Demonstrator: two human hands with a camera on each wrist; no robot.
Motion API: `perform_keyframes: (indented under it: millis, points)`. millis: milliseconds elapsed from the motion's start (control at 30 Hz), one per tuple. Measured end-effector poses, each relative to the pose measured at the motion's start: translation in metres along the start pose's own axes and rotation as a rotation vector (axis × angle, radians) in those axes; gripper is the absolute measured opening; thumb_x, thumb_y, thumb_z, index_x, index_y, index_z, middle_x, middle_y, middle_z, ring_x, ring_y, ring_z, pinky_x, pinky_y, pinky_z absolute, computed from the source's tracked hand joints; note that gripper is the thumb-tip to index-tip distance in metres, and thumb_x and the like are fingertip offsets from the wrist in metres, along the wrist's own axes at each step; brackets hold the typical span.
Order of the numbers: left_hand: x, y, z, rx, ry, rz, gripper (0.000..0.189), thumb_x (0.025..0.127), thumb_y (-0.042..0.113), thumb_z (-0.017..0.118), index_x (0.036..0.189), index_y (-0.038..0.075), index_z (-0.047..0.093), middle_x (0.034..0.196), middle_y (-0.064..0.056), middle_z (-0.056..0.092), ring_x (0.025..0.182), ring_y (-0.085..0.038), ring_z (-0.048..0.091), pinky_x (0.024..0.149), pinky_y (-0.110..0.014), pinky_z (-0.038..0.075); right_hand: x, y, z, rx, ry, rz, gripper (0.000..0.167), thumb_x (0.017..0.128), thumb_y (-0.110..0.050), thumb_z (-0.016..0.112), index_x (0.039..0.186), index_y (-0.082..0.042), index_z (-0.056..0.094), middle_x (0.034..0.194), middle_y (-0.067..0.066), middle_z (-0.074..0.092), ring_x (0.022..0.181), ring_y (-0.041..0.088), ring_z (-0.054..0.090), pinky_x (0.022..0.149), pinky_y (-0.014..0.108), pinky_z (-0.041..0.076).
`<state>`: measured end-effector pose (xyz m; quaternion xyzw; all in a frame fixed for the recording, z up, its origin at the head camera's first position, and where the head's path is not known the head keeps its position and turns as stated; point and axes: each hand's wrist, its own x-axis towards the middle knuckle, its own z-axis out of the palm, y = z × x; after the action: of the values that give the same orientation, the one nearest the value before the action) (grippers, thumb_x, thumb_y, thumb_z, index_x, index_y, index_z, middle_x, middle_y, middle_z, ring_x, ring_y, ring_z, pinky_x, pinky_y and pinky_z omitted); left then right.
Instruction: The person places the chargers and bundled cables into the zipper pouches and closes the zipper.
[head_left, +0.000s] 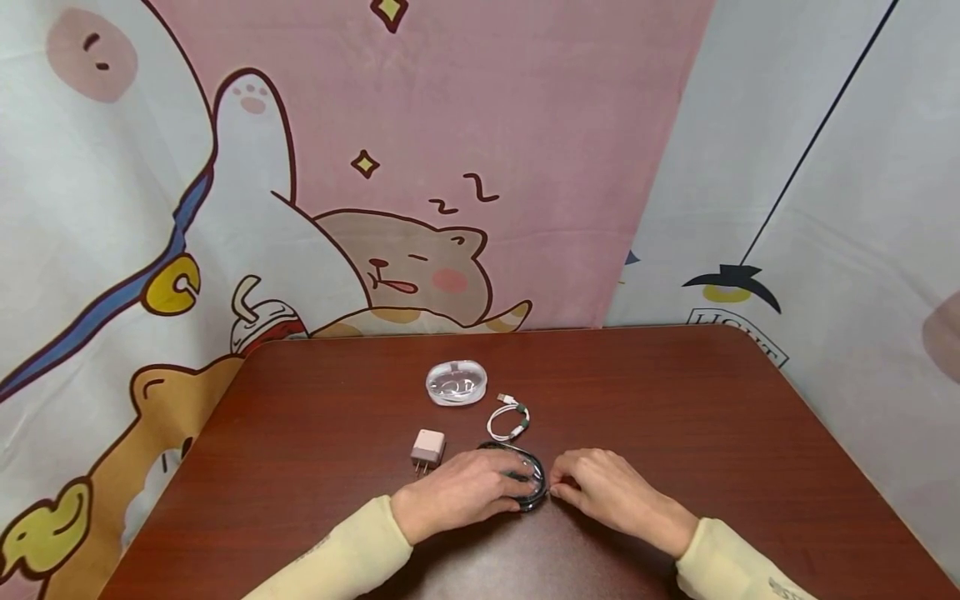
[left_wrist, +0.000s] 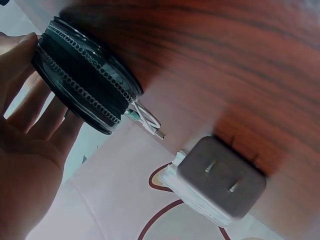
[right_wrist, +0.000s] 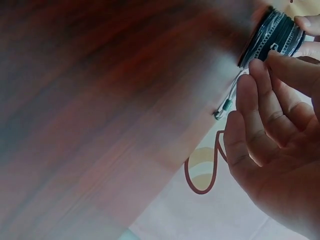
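Note:
A small round zippered case (head_left: 539, 483), dark with a clear top, lies on the table in front of me. My left hand (head_left: 476, 487) grips it from the left, fingers over its top. In the left wrist view the dark side band of the case (left_wrist: 82, 75) shows, with zipper teeth running along it. At the case's right side, my right hand (head_left: 615, 492) has thumb and index finger brought together at the zipper pull (right_wrist: 274, 47). The other fingers of that hand are loosely bent. Much of the case's top is hidden under the left hand.
A white charger plug (head_left: 429, 447) stands left of the case, prongs toward me. Behind the case lies a coiled white USB cable (head_left: 508, 421) with a green tie. Farther back is a clear oval container (head_left: 456, 383). A printed cloth (head_left: 450, 125) hangs behind the brown table (head_left: 675, 400).

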<state>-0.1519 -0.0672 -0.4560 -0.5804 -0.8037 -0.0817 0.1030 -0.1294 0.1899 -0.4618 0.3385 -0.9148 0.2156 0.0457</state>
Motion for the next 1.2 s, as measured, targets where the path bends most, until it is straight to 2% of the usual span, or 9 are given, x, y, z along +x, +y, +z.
perform_keyframes:
  millis: [300, 700, 867, 1200]
  points:
    - [0.0, 0.001, 0.001, 0.008, -0.025, 0.011, 0.021, 0.096, 0.029, 0.076, 0.116, 0.023, 0.078, 0.125, 0.008, 0.071, 0.124, -0.009, 0.061, 0.108, -0.022, 0.045, 0.002, 0.002, 0.001, -0.017, 0.011, -0.04, 0.018, 0.089, -0.015, 0.081, 0.084, -0.025, 0.067, 0.081, -0.019, 0.06, 0.072, -0.002, 0.055, 0.059, 0.024, 0.05]
    - [-0.004, 0.0, 0.0, 0.047, -0.06, 0.048, 0.026, 0.097, 0.03, 0.074, 0.123, 0.024, 0.077, 0.131, 0.007, 0.069, 0.128, -0.012, 0.06, 0.109, -0.027, 0.047, 0.007, 0.008, 0.003, -0.108, 0.054, -0.071, 0.019, 0.087, -0.016, 0.083, 0.085, -0.024, 0.066, 0.081, -0.016, 0.061, 0.073, 0.003, 0.059, 0.06, 0.029, 0.053]
    - [-0.006, -0.001, 0.001, -0.014, -0.049, 0.017, 0.026, 0.098, 0.029, 0.073, 0.123, 0.023, 0.077, 0.132, 0.006, 0.069, 0.127, -0.013, 0.061, 0.107, -0.027, 0.048, 0.012, 0.01, 0.004, -0.144, 0.066, -0.094, 0.02, 0.086, -0.018, 0.084, 0.084, -0.024, 0.066, 0.08, -0.016, 0.061, 0.072, 0.004, 0.06, 0.061, 0.031, 0.053]
    - [-0.009, -0.004, 0.004, -0.092, -0.034, 0.01, 0.028, 0.097, 0.026, 0.075, 0.124, 0.018, 0.077, 0.133, 0.001, 0.069, 0.129, -0.015, 0.061, 0.11, -0.027, 0.046, 0.025, 0.014, 0.007, -0.166, 0.088, -0.11, 0.022, 0.086, -0.017, 0.084, 0.084, -0.023, 0.064, 0.078, -0.015, 0.06, 0.071, 0.007, 0.059, 0.061, 0.032, 0.052]
